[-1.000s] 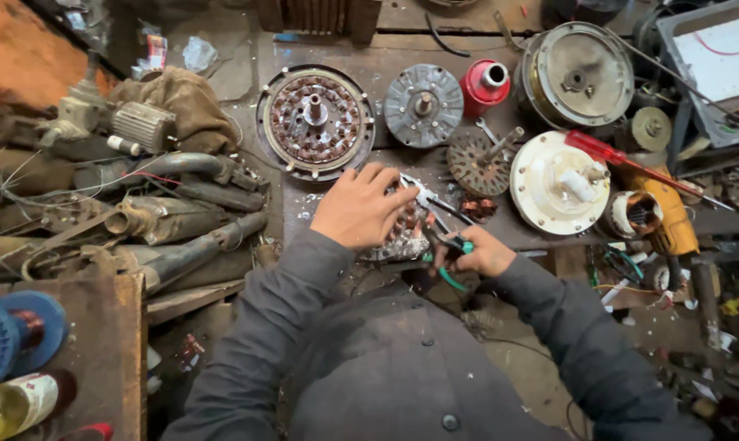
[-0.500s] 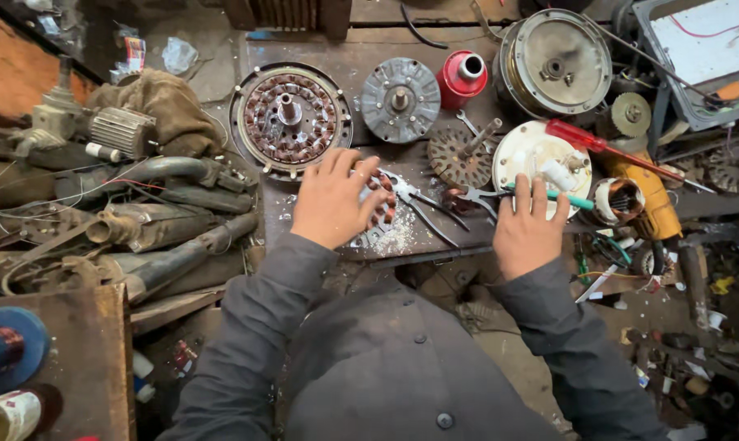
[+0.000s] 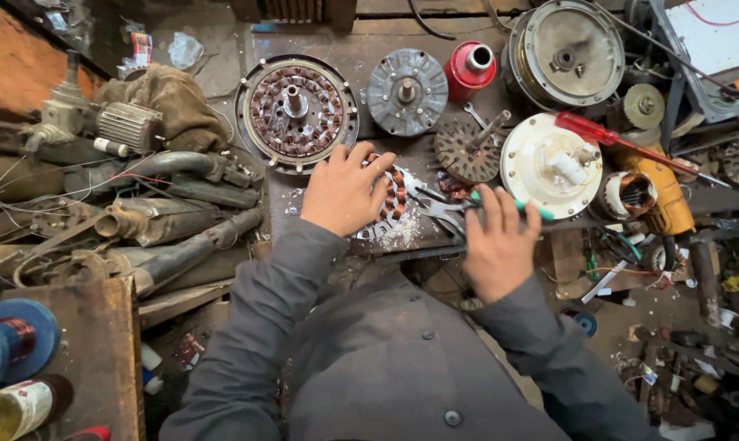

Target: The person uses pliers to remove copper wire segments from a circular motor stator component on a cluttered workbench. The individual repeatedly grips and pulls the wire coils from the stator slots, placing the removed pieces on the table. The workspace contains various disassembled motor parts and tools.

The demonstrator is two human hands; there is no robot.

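My left hand [image 3: 342,189] lies flat on a small motor stator with copper windings [image 3: 394,198], pressing it to the metal bench [image 3: 361,57]. White dust lies around the stator. My right hand [image 3: 496,241] is closed around the green handles of a pair of pliers [image 3: 440,209], whose metal jaws point left towards the stator. Both arms wear grey sleeves.
A large wound stator [image 3: 296,110], a grey rotor disc [image 3: 407,90], a red spool [image 3: 471,65], a rusty rotor [image 3: 469,149], a white motor cover [image 3: 552,163], a red-handled screwdriver [image 3: 606,135] and a yellow power tool [image 3: 662,192] crowd the bench. Old pipes and motors [image 3: 141,216] fill the left.
My right hand came back left from the white cover and now grips the pliers beside the stator. My left hand stayed on the stator.
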